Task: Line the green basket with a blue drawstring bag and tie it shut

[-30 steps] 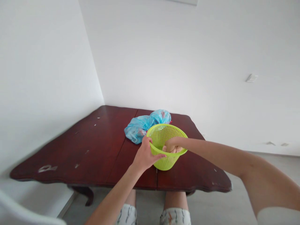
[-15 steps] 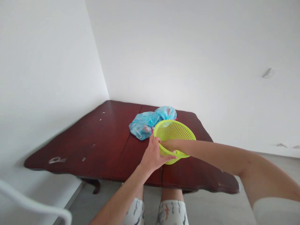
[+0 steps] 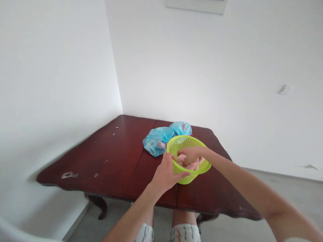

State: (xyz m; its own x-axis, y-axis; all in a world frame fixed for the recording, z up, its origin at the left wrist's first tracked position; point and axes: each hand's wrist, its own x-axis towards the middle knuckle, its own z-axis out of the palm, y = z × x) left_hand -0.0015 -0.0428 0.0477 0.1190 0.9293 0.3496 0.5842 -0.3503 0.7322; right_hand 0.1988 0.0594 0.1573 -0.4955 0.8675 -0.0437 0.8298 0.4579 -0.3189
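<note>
A yellow-green mesh plastic basket (image 3: 188, 139) sits tilted toward me on the dark red table. My left hand (image 3: 166, 171) grips its near left rim, thumb outside along the front wall. Inside the basket my right hand (image 3: 190, 155) is closed on a crumpled pale pink cloth (image 3: 193, 165), which bulges out on both sides of the fingers. Most of the right fingertips are hidden by the cloth and the hand itself. Just behind the basket lie two knotted-looking blue plastic bags (image 3: 155, 139), their contents showing only faintly reddish.
The wooden table (image 3: 101, 158) has a wavy edge, a seam and several pale scuffs on its left part. White walls close in the left and back sides. A light switch (image 3: 285, 89) is on the back wall. My legs are under the near edge.
My right hand has risen inside the basket, bringing the pink cloth into view. My left hand keeps its hold on the rim. The view has tilted up a little.
</note>
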